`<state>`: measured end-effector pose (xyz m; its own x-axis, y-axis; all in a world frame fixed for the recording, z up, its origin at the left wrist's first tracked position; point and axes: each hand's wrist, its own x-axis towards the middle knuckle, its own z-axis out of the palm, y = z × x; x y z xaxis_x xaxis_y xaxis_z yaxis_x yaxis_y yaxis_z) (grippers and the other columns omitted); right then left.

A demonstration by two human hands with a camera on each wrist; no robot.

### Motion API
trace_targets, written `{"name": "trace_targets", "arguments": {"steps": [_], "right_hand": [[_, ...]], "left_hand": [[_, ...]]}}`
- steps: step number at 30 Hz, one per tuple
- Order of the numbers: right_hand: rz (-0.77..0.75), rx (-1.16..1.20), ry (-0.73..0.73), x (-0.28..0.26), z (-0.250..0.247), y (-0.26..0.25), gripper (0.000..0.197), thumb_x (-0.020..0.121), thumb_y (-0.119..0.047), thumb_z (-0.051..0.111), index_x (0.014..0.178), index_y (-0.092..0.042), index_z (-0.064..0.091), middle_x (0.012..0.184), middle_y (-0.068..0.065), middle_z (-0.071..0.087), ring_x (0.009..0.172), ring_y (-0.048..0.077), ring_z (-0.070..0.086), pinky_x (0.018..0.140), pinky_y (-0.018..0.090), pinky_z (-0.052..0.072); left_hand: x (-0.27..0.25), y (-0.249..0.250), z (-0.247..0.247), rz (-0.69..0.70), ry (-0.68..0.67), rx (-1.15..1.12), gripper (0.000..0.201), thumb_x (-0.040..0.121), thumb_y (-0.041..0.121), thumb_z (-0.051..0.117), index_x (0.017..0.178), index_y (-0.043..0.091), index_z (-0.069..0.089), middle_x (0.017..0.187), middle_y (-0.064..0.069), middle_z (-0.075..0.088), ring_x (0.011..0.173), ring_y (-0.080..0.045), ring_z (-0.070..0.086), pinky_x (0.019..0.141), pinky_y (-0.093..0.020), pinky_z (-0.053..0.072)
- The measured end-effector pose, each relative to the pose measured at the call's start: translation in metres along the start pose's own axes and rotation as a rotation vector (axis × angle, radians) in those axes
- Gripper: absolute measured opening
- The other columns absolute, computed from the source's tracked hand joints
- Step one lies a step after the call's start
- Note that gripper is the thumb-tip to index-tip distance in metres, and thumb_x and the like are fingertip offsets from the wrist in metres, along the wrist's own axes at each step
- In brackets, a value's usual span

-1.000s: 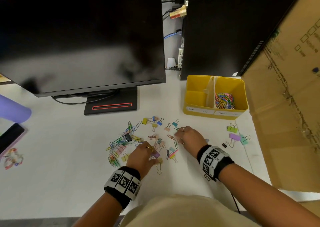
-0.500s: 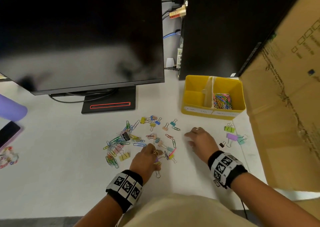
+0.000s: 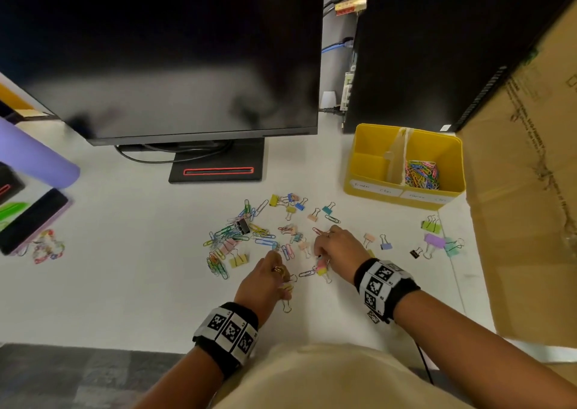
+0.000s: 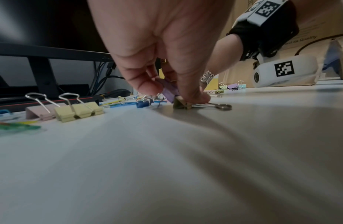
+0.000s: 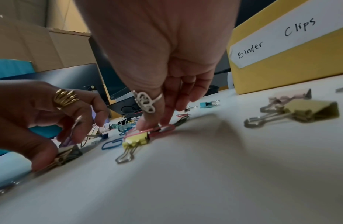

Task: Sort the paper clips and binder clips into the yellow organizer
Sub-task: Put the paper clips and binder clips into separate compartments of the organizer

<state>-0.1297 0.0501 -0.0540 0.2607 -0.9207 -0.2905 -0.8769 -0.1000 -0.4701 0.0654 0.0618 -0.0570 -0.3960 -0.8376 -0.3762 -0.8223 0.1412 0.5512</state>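
Note:
The yellow organizer [image 3: 368,158] stands at the back right, with colored paper clips [image 3: 421,176] in its right compartment; its left one is labeled "Binder Clips" [image 5: 276,37]. Mixed paper clips and binder clips [image 3: 240,236] lie scattered in front of me. My left hand [image 3: 268,279] pinches a purple binder clip [image 4: 169,90], and its thumb presses an olive binder clip [image 4: 181,104] against the table. My right hand [image 3: 335,249] points its fingers down; a fingertip [image 5: 147,126] presses a red paper clip [image 5: 163,130] beside a yellow binder clip [image 5: 136,140].
A monitor [image 3: 162,52] and its stand [image 3: 218,165] fill the back; a black computer case [image 3: 437,49] stands behind the organizer. A cardboard sheet [image 3: 530,205] leans on the right. More binder clips [image 3: 434,240] lie at the right, and a phone [image 3: 31,221] lies far left.
My right hand has come back left from the bare table onto the clips in the middle. The left hand stays at the near edge of the pile.

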Motion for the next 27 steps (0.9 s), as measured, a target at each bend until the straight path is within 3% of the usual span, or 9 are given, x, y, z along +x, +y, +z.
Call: {"name": "trace_targets", "arguments": {"steps": [3, 7, 10, 12, 15, 17, 21, 25, 27], "right_hand": [[0.003, 0.183, 0.099, -0.004, -0.001, 0.001, 0.018, 0.081, 0.004, 0.052, 0.09, -0.008, 0.063, 0.081, 0.007, 0.064, 0.082, 0.02, 0.046, 0.081, 0.033, 0.043], [-0.053, 0.219, -0.002, -0.032, 0.001, 0.001, 0.037, 0.086, 0.005, 0.044, 0.113, -0.015, 0.061, 0.092, -0.001, 0.047, 0.089, 0.012, 0.041, 0.071, 0.015, 0.035], [-0.052, -0.043, -0.067, -0.051, 0.013, 0.007, 0.059, 0.075, 0.015, 0.043, 0.123, -0.017, 0.056, 0.1, 0.014, 0.056, 0.093, 0.029, 0.052, 0.071, 0.031, 0.04], [-0.076, -0.174, -0.018, -0.057, 0.017, 0.013, 0.063, 0.057, 0.016, 0.06, 0.107, -0.021, 0.066, 0.079, 0.012, 0.06, 0.072, 0.031, 0.06, 0.054, 0.031, 0.037], [-0.052, -0.322, -0.02, -0.066, 0.011, 0.026, 0.062, 0.031, 0.01, 0.074, 0.079, -0.029, 0.071, 0.059, -0.001, 0.056, 0.048, 0.018, 0.056, 0.044, 0.022, 0.024], [0.03, -0.355, 0.021, -0.076, 0.005, 0.034, 0.059, 0.026, 0.009, 0.074, 0.072, -0.028, 0.072, 0.056, -0.002, 0.059, 0.047, 0.017, 0.058, 0.038, 0.023, 0.029], [0.259, -0.312, 0.117, -0.082, 0.0, 0.059, 0.048, 0.044, 0.019, 0.065, 0.079, -0.013, 0.072, 0.072, 0.016, 0.069, 0.065, 0.035, 0.065, 0.049, 0.034, 0.052], [0.282, -0.336, 0.126, -0.073, -0.005, 0.05, 0.025, 0.046, 0.003, 0.076, 0.064, -0.011, 0.067, 0.062, 0.011, 0.063, 0.056, 0.031, 0.06, 0.043, 0.031, 0.047], [0.256, -0.245, 0.183, -0.065, -0.009, 0.034, 0.022, 0.056, -0.002, 0.076, 0.076, -0.009, 0.07, 0.075, 0.014, 0.068, 0.066, 0.034, 0.063, 0.054, 0.037, 0.052]], "left_hand": [[-0.003, -0.001, -0.002, 0.058, -0.026, 0.164, 0.024, 0.081, 0.02, 0.067, 0.102, 0.011, 0.061, 0.118, 0.001, 0.053, 0.107, -0.017, 0.052, 0.082, -0.025, 0.047], [-0.006, -0.005, -0.002, 0.091, -0.033, 0.269, 0.019, 0.087, 0.025, 0.059, 0.099, 0.011, 0.066, 0.115, -0.002, 0.06, 0.109, -0.019, 0.053, 0.085, -0.028, 0.044], [-0.006, -0.006, -0.001, 0.104, 0.0, 0.217, 0.015, 0.087, 0.021, 0.059, 0.096, 0.011, 0.064, 0.11, -0.002, 0.063, 0.103, -0.018, 0.058, 0.079, -0.022, 0.046], [-0.006, -0.007, -0.002, 0.116, 0.021, 0.095, 0.009, 0.086, 0.011, 0.059, 0.093, 0.007, 0.064, 0.1, 0.0, 0.062, 0.093, -0.014, 0.061, 0.065, -0.001, 0.039], [-0.005, -0.011, -0.006, 0.129, 0.038, -0.079, 0.007, 0.082, -0.001, 0.06, 0.084, 0.006, 0.063, 0.081, 0.007, 0.051, 0.077, -0.009, 0.054, 0.061, 0.001, 0.037], [-0.003, -0.016, -0.008, 0.161, 0.048, -0.101, 0.009, 0.081, 0.004, 0.065, 0.09, 0.004, 0.064, 0.086, 0.004, 0.052, 0.078, -0.01, 0.051, 0.066, 0.001, 0.036], [-0.004, -0.032, -0.016, 0.14, 0.121, -0.151, 0.019, 0.081, 0.007, 0.067, 0.099, 0.01, 0.066, 0.088, 0.007, 0.055, 0.079, 0.0, 0.053, 0.071, 0.001, 0.04], [-0.009, -0.052, -0.025, 0.046, 0.224, -0.22, 0.022, 0.083, 0.006, 0.064, 0.096, 0.023, 0.06, 0.088, -0.002, 0.064, 0.08, -0.022, 0.062, 0.077, -0.023, 0.052], [-0.013, -0.059, -0.028, 0.064, 0.211, -0.215, 0.017, 0.083, 0.007, 0.061, 0.094, 0.02, 0.062, 0.094, -0.003, 0.066, 0.085, -0.019, 0.062, 0.08, -0.014, 0.047]]}}
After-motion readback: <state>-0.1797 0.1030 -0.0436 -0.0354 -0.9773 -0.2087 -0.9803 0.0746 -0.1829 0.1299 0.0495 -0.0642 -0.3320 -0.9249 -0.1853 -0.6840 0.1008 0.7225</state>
